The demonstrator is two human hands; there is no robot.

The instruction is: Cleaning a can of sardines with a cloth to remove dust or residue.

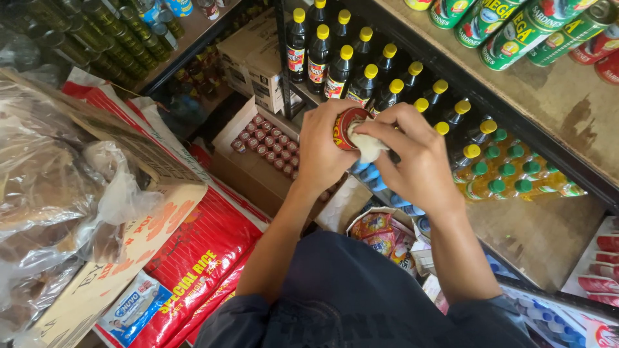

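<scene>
My left hand [322, 151] grips a small red tin can [346, 126], holding it on its side with the lid end facing me. My right hand [412, 158] presses a white cloth [369, 146] against the can's lid and rim. Both hands are raised in front of a shelf of dark sauce bottles with yellow caps [361, 71]. My dark sleeves show at the bottom.
Green and red tin cans [516, 32] lie on the upper right shelf. Oil bottles with green caps [516, 174] stand to the right. An open carton of small red cans [267, 145] sits below. Red rice sacks [200, 251] and clear plastic bags [45, 187] are at left.
</scene>
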